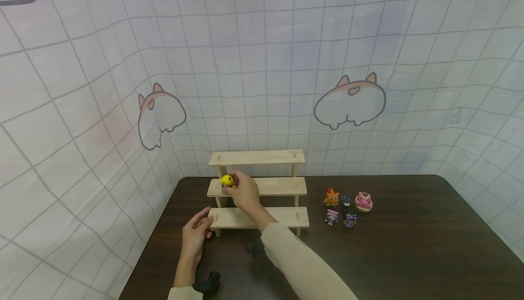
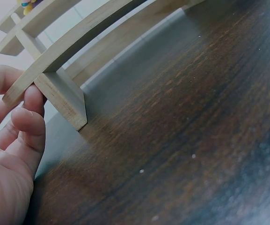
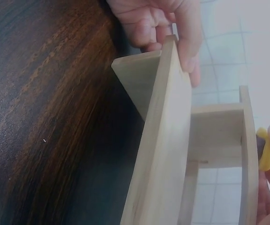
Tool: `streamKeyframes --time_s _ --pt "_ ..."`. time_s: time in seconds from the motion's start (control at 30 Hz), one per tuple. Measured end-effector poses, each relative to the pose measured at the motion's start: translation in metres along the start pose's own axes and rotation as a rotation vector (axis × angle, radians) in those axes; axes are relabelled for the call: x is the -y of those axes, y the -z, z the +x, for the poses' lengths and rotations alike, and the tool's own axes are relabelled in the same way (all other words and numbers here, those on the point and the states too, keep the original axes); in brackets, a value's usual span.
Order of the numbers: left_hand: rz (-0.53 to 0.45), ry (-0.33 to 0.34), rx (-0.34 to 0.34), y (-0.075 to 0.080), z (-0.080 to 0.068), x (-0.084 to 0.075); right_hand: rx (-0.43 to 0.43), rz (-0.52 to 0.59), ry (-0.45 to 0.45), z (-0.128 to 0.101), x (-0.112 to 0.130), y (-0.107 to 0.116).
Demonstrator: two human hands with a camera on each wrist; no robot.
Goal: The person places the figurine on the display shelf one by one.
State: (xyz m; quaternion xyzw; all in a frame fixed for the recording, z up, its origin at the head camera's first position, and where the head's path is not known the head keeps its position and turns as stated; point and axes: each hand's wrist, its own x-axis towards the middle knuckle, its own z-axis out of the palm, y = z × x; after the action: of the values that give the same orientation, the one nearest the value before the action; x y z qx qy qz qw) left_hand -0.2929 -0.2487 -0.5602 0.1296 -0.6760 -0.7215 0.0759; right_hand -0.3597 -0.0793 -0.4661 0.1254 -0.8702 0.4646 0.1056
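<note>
A three-step wooden display stand [image 1: 262,217] stands at the back of the dark table. Over the left end of its middle step, my right hand [image 1: 244,192] pinches a small yellow figurine [image 1: 227,181] with a red spot. In the right wrist view the yellow figurine [image 3: 266,152] shows right at the step's surface, partly hidden by fingers. My left hand [image 1: 194,234] grips the left end of the lowest step. The left wrist view has the fingers [image 2: 29,119] curled at that board's end, beside the stand's leg [image 2: 64,101].
Right of the stand are several small figurines: an orange one [image 1: 331,197], a dark blue one [image 1: 345,200], a pink one [image 1: 363,202], a pink-and-white one [image 1: 332,217] and a purple-grey one [image 1: 350,220]. A grid-patterned curtain [image 1: 262,86] hangs behind the table [image 1: 401,245].
</note>
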Motion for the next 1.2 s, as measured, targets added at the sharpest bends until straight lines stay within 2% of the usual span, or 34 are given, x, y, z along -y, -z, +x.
streamKeyframes --time_s 0.1,0.27,0.53,0.7,0.83,1.0,1.2 --pt "-0.003 -0.004 0.0 0.0 0.0 0.0 0.018 0.056 0.011 -0.001 -0.001 0.003" --pt "-0.006 -0.004 -0.001 0.0 0.0 0.0 0.038 0.217 0.015 -0.007 -0.006 0.013" --pt "-0.007 0.007 -0.011 -0.001 0.001 0.0 0.019 0.43 0.02 -0.031 -0.031 0.047" --pt "-0.003 0.011 -0.011 -0.001 0.001 -0.001 0.022 0.49 0.005 -0.05 -0.049 0.079" --pt "0.002 0.011 -0.006 -0.003 0.0 -0.002 0.007 0.523 0.024 -0.068 -0.073 0.108" --pt "-0.002 0.013 -0.002 -0.003 -0.001 -0.002 -0.099 0.531 -0.001 -0.09 -0.108 0.145" --pt "0.004 0.007 -0.006 -0.002 -0.001 -0.002 -0.189 0.506 -0.024 -0.108 -0.132 0.192"
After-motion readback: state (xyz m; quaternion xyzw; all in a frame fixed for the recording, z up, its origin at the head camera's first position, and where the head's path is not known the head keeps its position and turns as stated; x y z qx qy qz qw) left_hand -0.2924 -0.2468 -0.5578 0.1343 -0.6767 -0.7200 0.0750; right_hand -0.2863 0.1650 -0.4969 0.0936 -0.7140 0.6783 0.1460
